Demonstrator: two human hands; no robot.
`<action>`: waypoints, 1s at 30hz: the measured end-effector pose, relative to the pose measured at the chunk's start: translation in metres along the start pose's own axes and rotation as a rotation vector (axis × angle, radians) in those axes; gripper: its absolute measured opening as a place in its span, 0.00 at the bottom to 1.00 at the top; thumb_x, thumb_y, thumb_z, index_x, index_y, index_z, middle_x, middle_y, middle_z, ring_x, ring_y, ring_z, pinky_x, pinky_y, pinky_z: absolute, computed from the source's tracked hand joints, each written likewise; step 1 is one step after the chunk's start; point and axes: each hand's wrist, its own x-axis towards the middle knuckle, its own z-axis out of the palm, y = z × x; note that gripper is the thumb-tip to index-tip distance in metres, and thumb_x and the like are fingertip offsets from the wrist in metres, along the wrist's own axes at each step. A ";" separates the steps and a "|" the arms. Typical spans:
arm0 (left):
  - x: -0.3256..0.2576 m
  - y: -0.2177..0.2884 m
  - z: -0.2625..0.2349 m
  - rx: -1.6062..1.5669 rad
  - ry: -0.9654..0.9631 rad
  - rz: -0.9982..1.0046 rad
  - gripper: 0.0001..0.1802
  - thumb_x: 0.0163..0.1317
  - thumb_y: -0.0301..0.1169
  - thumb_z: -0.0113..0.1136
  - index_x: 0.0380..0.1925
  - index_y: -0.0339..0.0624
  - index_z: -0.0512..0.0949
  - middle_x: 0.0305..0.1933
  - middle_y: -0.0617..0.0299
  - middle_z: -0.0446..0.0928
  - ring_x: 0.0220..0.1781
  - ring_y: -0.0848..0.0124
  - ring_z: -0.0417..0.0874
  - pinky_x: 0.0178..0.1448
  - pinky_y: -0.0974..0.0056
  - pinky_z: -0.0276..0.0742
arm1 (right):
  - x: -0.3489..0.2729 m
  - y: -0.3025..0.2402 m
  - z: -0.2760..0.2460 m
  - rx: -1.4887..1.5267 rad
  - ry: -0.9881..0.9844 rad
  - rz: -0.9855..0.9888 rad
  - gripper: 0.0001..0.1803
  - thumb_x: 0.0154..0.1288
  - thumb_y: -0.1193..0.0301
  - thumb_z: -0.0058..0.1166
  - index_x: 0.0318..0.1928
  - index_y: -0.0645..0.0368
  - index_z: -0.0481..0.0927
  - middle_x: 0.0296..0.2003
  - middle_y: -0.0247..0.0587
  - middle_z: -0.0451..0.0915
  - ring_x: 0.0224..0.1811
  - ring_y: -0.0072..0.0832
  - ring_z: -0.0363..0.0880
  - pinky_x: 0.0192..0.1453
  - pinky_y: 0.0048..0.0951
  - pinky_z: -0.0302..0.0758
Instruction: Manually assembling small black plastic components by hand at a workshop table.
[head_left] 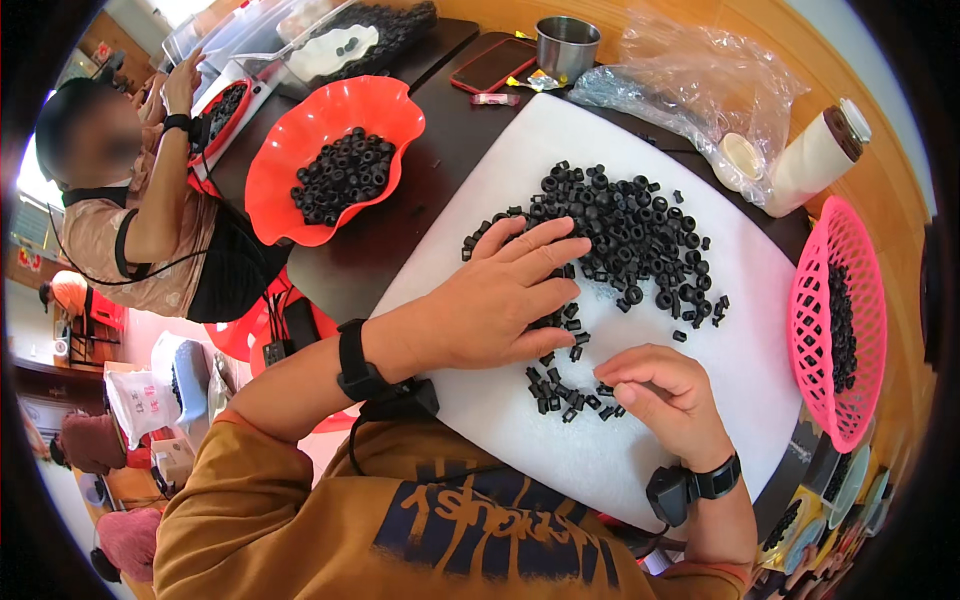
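Observation:
A loose pile of small black rubber-like parts [640, 230], some ring-shaped and some like little plugs, lies on a white foam board [480, 400]. Over the pile's left edge my left hand [495, 300] lies palm down, fingers spread and touching the parts. A smaller scatter of black plug-like pieces [565, 392] sits nearer to me, between my hands. Beside that scatter is my right hand [665, 395], its fingers bent and its thumb drawn close to the index finger. Whatever the pinch may hold is too small or hidden to make out.
A red wavy-rimmed bowl [270, 180] of black rings stands left; a pink mesh basket [835, 400] with black pieces stands right. Behind the board are a metal cup [567, 50], phone [492, 66], plastic bag [700, 75] and white bottle [810, 165]. A co-worker [150, 220] sits at left.

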 end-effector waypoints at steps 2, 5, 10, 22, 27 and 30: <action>0.001 -0.001 0.002 -0.004 -0.001 0.007 0.20 0.58 0.44 0.62 0.44 0.44 0.74 0.68 0.53 0.61 0.74 0.54 0.54 0.71 0.45 0.47 | 0.000 -0.002 -0.001 0.010 -0.013 0.023 0.06 0.63 0.75 0.56 0.40 0.62 0.81 0.40 0.42 0.82 0.42 0.29 0.79 0.47 0.27 0.74; 0.005 -0.003 0.002 -0.016 -0.011 0.028 0.19 0.58 0.44 0.62 0.43 0.44 0.74 0.68 0.53 0.62 0.73 0.54 0.54 0.70 0.45 0.48 | 0.000 -0.003 -0.003 0.024 -0.015 0.052 0.07 0.63 0.74 0.55 0.40 0.63 0.81 0.41 0.42 0.82 0.43 0.28 0.79 0.48 0.27 0.74; 0.004 -0.004 0.000 -0.066 -0.020 -0.008 0.18 0.56 0.42 0.64 0.41 0.44 0.74 0.67 0.54 0.62 0.73 0.54 0.55 0.70 0.44 0.48 | 0.001 -0.003 -0.004 0.019 -0.025 0.049 0.07 0.63 0.75 0.55 0.40 0.64 0.81 0.41 0.43 0.82 0.43 0.29 0.79 0.48 0.27 0.74; 0.004 -0.007 -0.004 -0.133 -0.034 -0.013 0.18 0.54 0.40 0.65 0.42 0.45 0.75 0.67 0.55 0.64 0.73 0.55 0.56 0.70 0.47 0.47 | 0.002 -0.002 -0.007 0.024 -0.014 0.061 0.07 0.61 0.76 0.58 0.40 0.62 0.81 0.40 0.42 0.83 0.41 0.32 0.81 0.47 0.29 0.75; 0.007 -0.011 -0.003 -0.143 -0.008 -0.059 0.22 0.55 0.40 0.65 0.48 0.44 0.74 0.67 0.54 0.64 0.73 0.55 0.57 0.70 0.47 0.47 | 0.005 -0.001 -0.008 0.034 -0.025 0.026 0.06 0.61 0.77 0.57 0.39 0.63 0.81 0.40 0.43 0.83 0.41 0.33 0.81 0.46 0.29 0.75; 0.009 -0.014 -0.002 -0.118 -0.021 -0.077 0.25 0.55 0.41 0.64 0.51 0.44 0.73 0.67 0.54 0.63 0.73 0.54 0.56 0.70 0.46 0.47 | 0.005 0.000 -0.008 0.015 -0.030 0.013 0.06 0.61 0.78 0.57 0.39 0.63 0.81 0.40 0.44 0.83 0.41 0.34 0.81 0.45 0.29 0.76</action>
